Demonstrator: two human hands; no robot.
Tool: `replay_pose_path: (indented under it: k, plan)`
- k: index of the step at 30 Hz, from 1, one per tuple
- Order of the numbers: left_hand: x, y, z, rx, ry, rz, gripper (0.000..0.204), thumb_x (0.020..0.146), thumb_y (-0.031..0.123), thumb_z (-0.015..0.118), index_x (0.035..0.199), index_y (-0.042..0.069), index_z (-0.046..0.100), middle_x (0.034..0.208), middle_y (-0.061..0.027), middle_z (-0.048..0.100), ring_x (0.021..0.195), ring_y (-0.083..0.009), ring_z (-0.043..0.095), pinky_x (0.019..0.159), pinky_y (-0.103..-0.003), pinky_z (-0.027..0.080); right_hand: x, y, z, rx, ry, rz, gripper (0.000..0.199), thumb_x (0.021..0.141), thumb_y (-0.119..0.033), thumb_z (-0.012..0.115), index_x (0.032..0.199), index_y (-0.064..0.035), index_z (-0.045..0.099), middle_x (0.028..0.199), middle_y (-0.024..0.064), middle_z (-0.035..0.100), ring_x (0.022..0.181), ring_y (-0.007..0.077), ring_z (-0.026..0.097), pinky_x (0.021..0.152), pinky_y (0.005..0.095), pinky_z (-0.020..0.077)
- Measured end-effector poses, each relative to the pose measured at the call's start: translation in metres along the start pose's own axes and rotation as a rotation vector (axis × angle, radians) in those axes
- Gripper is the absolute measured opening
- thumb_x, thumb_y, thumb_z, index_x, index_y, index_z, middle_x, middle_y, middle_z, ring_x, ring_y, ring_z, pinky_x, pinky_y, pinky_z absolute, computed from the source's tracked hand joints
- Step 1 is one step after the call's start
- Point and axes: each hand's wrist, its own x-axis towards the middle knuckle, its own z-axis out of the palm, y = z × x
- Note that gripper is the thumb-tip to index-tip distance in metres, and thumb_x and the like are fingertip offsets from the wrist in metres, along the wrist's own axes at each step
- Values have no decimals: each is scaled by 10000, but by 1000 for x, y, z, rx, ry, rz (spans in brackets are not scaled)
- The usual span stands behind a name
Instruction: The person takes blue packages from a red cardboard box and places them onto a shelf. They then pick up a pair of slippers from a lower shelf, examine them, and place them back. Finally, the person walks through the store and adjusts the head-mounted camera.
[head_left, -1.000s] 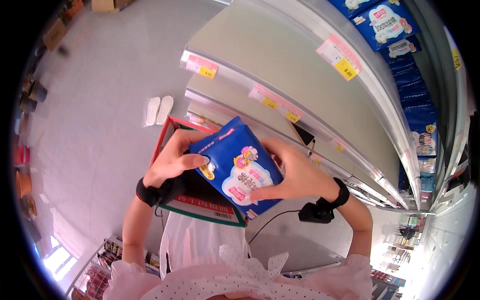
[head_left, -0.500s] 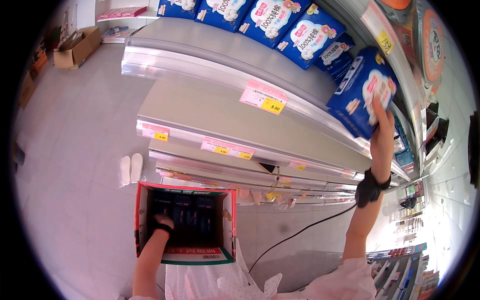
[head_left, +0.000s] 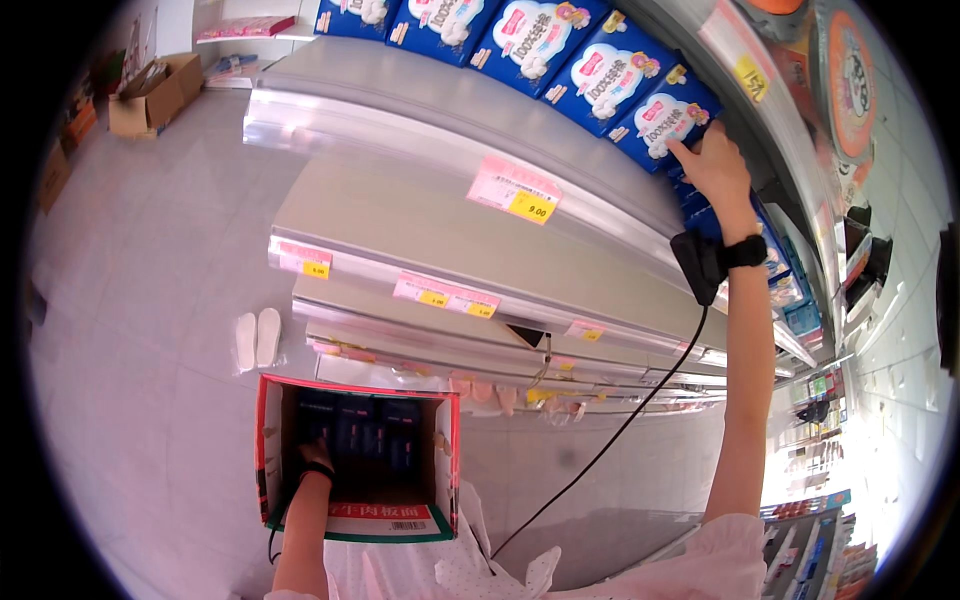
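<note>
My right hand [head_left: 715,168] is at the right end of a row on the upper shelf. Its thumb lies on the front of a blue tissue pack [head_left: 662,128] with a white cloud-shaped panel, and its fingers curl round the pack's right edge. That pack leans against the neighbouring blue pack [head_left: 607,80]. My left hand [head_left: 318,456] is inside an open carton [head_left: 264,450] with red and green edges, close to several dark blue packs [head_left: 370,440] in it. Shadow hides most of the left fingers.
Price tags hang along the shelf edge [head_left: 400,140], with lower shelves beneath. A black cable [head_left: 610,440] runs from the device at my right wrist. White slippers [head_left: 258,340] lie on the floor, and a brown cardboard box [head_left: 155,95] stands farther left.
My right hand has carried a blue pack leftward and set it at the end of the row. The carton has shifted slightly left and down in view; my left hand stays inside it.
</note>
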Motion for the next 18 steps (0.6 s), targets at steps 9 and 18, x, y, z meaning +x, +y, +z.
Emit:
replay_pose_path:
  k: [9, 18]
  plan:
    - [-11, 20, 24, 399, 127, 5, 317, 851, 158, 378, 1150, 54, 398, 1003, -146, 571, 889, -320, 561, 766, -545, 374, -131, -28, -55, 505, 115, -244, 274, 764, -60, 604, 1034, -60, 563, 910, 51, 591, 633, 65, 558, 551, 170, 412]
    - [-38, 26, -7, 294, 82, -42, 328, 850, 146, 380, 1159, 44, 337, 962, -136, 588, 830, -305, 587, 719, -583, 372, -225, -22, -49, 776, -394, -441, 418, 671, -199, 602, 1011, 31, 522, 879, 146, 614, 643, 179, 612, 721, 310, 457]
